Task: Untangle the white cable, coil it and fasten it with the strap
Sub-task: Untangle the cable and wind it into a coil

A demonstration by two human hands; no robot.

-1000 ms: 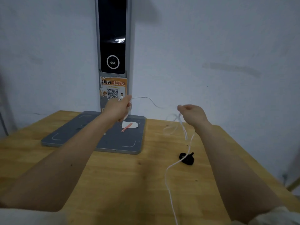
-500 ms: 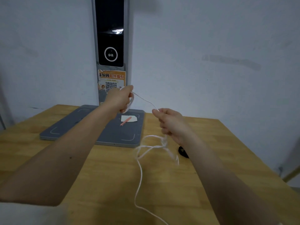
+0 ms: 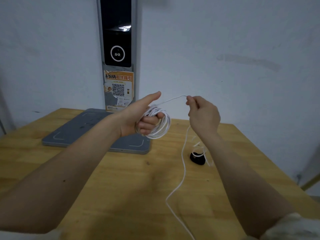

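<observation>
white cable (image 3: 160, 124) coiled around left hand (image 3: 138, 116)

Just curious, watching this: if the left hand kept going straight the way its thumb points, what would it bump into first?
Probably the grey upright panel, around its orange QR sticker. The left hand angles up and away towards it; nothing shows between, though depth is unclear.

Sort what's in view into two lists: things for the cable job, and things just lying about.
For the job:
- white cable, looped around the left hand, fed by the right hand
- black strap on the table

Lying about:
- grey pad
- wall device
- QR poster
</observation>
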